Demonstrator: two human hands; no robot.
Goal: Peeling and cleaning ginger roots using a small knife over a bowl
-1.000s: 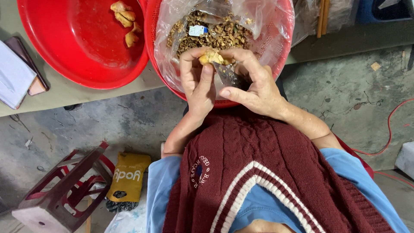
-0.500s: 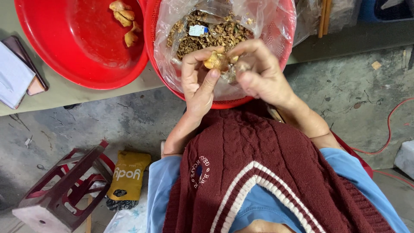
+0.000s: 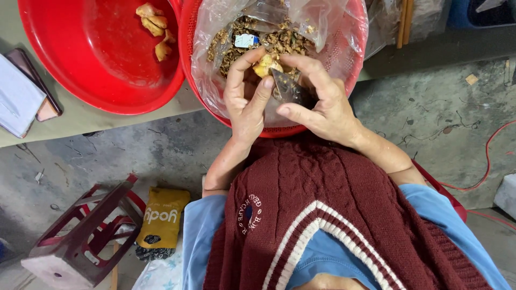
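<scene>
My left hand [image 3: 244,94] pinches a small yellowish piece of ginger [image 3: 265,65] between thumb and fingers. My right hand [image 3: 321,102] grips a dark, worn knife blade [image 3: 286,87] whose edge rests against the piece. Both hands hover over a red basket [image 3: 352,70] lined with a clear plastic bag [image 3: 333,32] that holds brown peelings [image 3: 285,40] and a small blue-white scrap [image 3: 246,40].
A red basin [image 3: 102,75] at the left holds a few peeled yellow pieces [image 3: 155,27]. Both containers sit on a greenish table [image 3: 80,121] beside a phone and a white paper [image 3: 19,96]. On the concrete floor lie a dark red stool [image 3: 80,236] and a yellow pouch [image 3: 162,217].
The right hand has turned so the knife blade now shows against the ginger piece. Both hands stay over the lined basket.
</scene>
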